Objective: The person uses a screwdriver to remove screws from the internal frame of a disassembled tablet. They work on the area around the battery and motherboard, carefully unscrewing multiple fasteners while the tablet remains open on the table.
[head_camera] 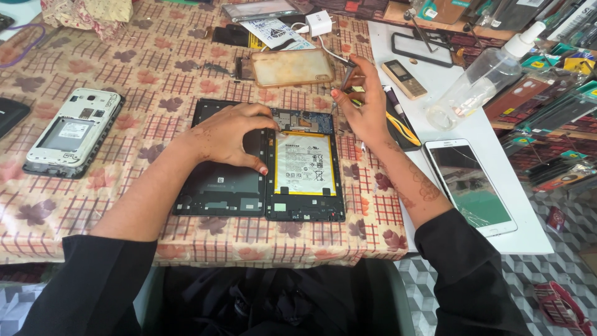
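An opened tablet lies on the patterned tablecloth, its white and yellow battery and blue circuit board exposed. Its black back cover lies beside it on the left. My left hand rests on the cover, with fingers touching the tablet's top left corner and left edge. My right hand hovers at the tablet's upper right and grips a thin screwdriver, tip pointing down toward the board.
A white opened phone lies at left. A clear phone case and white charger sit behind the tablet. On the white board at right are a cracked white phone, a spray bottle and a small keypad phone.
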